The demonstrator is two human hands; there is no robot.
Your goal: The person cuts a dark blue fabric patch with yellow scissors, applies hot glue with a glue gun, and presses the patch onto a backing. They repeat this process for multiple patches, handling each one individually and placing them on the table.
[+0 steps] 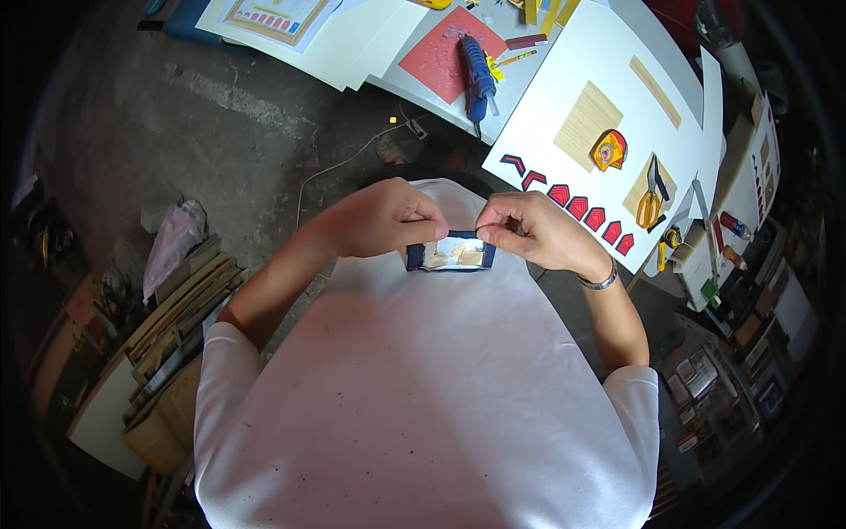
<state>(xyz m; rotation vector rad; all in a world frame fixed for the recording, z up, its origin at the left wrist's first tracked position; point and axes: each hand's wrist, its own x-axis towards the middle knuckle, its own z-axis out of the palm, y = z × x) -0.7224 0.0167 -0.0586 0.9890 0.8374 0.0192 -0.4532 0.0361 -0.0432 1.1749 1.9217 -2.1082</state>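
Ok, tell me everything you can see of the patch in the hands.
The patch is small and roughly rectangular, with a dark navy, cloth-like border around a pale, blotchy middle with yellowish parts. A little red shows at its lower left. The left hand grips its upper edge near the middle; the right hand grips near its upper right corner. It is seen against the white shirt. The middle's material is unclear.

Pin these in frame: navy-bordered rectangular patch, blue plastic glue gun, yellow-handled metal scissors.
Navy-bordered rectangular patch (pixel 455 253): head view, pale central area.
Blue plastic glue gun (pixel 478 74): head view, middle of the body.
Yellow-handled metal scissors (pixel 650 198): head view, upper part of the handles.
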